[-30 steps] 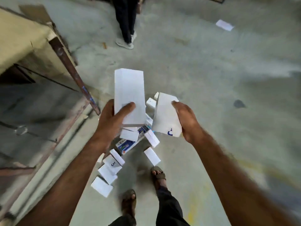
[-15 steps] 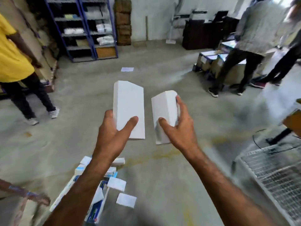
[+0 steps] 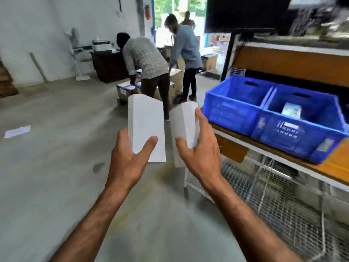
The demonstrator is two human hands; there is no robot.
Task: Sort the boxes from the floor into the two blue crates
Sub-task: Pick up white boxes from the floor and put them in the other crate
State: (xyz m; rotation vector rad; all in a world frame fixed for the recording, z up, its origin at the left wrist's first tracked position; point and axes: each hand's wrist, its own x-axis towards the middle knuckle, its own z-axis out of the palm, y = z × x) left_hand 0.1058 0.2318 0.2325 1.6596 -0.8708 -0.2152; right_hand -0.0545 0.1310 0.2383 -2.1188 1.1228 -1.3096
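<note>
The left hand (image 3: pixel 130 159) pinches a tall white box (image 3: pixel 146 127) by its lower end, thumb across the front. Just beside it, the right hand (image 3: pixel 200 154) wraps a narrower white box (image 3: pixel 182 127). Both hang over bare floor, short of the two blue crates (image 3: pixel 234 108) on the shelf's front edge. Such low grips risk either box tipping and dropping mid-carry.

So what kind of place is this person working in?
Probably a warehouse or packing room: bare concrete floor, a metal rack carrying two blue crates, and other workers bent over cartons near an open doorway.
</note>
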